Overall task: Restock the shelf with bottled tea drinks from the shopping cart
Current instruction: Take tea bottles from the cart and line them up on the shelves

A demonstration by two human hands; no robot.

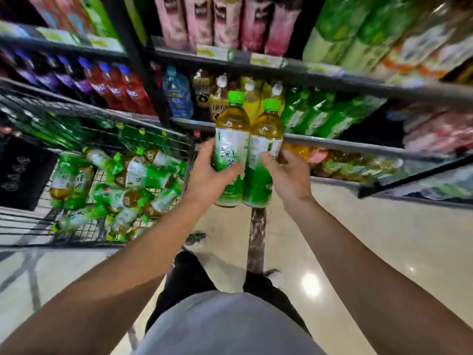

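I hold two green-capped tea bottles upright, side by side, in front of the shelf. My left hand (211,172) grips the left tea bottle (231,124) around its label. My right hand (288,175) grips the right tea bottle (266,134), thumb across the front. Both bottles hold amber tea and carry green-and-white labels. The shopping cart (163,242) stands at my left, with several more tea bottles (120,183) lying loose in its wire basket. Matching green-labelled bottles (317,119) stand on the middle shelf (358,143) just right of the held pair.
Dark shelving holds red and purple sodas (112,88) at left, a blue water bottle (178,93), yellow and brown tea bottles (252,98) behind my hands, pink cartons (220,19) above. A lower shelf (384,185) juts out at right. The glossy floor (358,252) spreads below.
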